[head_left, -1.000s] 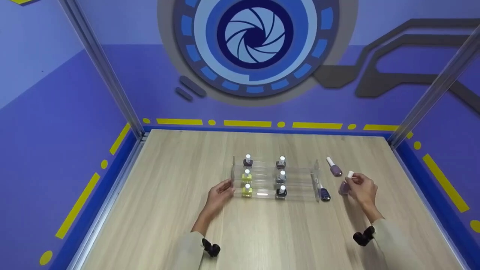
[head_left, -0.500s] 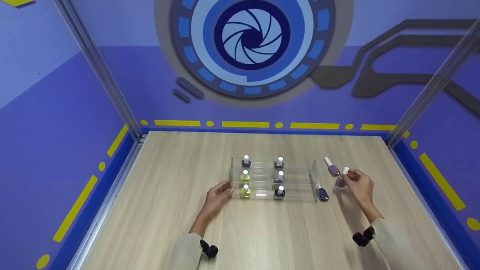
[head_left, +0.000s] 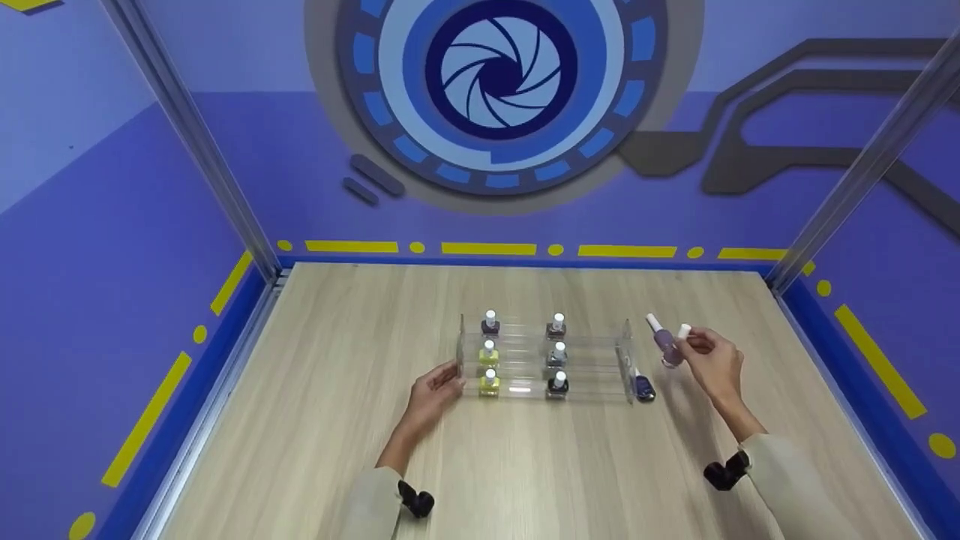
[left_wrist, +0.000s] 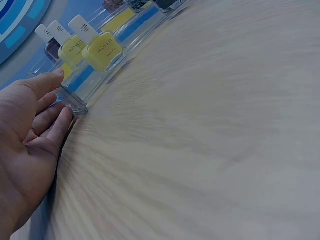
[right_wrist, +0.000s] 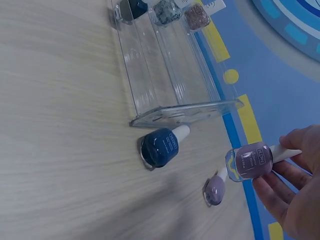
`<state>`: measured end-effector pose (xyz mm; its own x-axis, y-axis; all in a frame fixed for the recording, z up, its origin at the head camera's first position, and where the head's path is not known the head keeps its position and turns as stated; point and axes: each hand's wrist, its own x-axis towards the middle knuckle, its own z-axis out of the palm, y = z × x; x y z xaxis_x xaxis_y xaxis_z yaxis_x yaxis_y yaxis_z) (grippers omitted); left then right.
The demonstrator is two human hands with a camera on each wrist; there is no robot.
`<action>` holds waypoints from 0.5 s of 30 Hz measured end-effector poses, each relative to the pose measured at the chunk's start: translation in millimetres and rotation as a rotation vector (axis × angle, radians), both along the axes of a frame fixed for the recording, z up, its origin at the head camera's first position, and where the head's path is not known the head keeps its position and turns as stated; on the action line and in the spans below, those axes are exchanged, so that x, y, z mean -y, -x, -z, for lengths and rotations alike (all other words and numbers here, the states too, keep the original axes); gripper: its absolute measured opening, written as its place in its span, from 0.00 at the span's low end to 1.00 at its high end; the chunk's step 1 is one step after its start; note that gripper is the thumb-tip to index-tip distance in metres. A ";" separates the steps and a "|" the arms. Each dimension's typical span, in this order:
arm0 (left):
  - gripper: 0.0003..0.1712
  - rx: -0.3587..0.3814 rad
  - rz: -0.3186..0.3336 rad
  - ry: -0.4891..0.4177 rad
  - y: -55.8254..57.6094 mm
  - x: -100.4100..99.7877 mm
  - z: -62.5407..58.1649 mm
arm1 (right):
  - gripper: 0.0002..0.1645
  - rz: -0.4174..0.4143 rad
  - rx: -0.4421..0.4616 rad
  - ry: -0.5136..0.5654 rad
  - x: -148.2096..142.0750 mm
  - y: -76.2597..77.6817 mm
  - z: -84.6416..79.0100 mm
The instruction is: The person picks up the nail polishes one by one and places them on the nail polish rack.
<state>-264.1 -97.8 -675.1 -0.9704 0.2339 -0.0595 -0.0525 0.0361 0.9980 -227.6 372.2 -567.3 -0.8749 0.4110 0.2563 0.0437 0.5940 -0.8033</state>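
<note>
My right hand [head_left: 712,364] pinches a mauve nail polish bottle [right_wrist: 254,160] by its white cap, raised over the table at the right. A second mauve nail polish bottle [right_wrist: 215,190] lies on the table just beyond it, and a dark blue one [right_wrist: 161,146] lies against the rack's right end. At the left end of the clear acrylic display rack [right_wrist: 185,114], my left hand [head_left: 431,394] holds the side panel between thumb and fingers. Two columns of upright bottles stand on its three tiers, including yellow ones [left_wrist: 102,51] at the left and a black one [head_left: 557,385] at front.
The wooden table [head_left: 337,330] is enclosed by printed blue-purple panels [head_left: 255,165] at the back and sides. Metal posts [head_left: 202,142] rise at its back corners. The rack's right part, past the second column, bears no bottles.
My right hand has lifted the mauve bottle and carried it slightly left and away from me. My left hand has stayed at the rack's left end. The head view has shifted slightly.
</note>
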 end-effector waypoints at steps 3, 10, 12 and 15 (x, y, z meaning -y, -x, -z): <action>0.34 -0.002 0.003 0.001 -0.8 0.4 -0.1 | 0.14 -0.009 -0.005 0.001 3.3 0.3 0.0; 0.35 -0.006 0.010 -0.015 0.8 1.1 1.3 | 0.14 -0.038 -0.047 0.011 9.0 3.9 -4.2; 0.35 -0.004 0.011 -0.023 1.5 1.1 1.9 | 0.14 -0.042 -0.048 0.007 10.4 5.2 -5.8; 0.35 -0.001 0.014 -0.032 1.7 0.8 2.2 | 0.15 -0.048 -0.037 0.006 12.3 6.5 -8.0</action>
<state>-265.8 -98.6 -677.3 -0.9671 0.2491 -0.0509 -0.0513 0.0046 0.9987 -234.1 359.9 -559.3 -0.8838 0.3701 0.2863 -0.0146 0.5898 -0.8074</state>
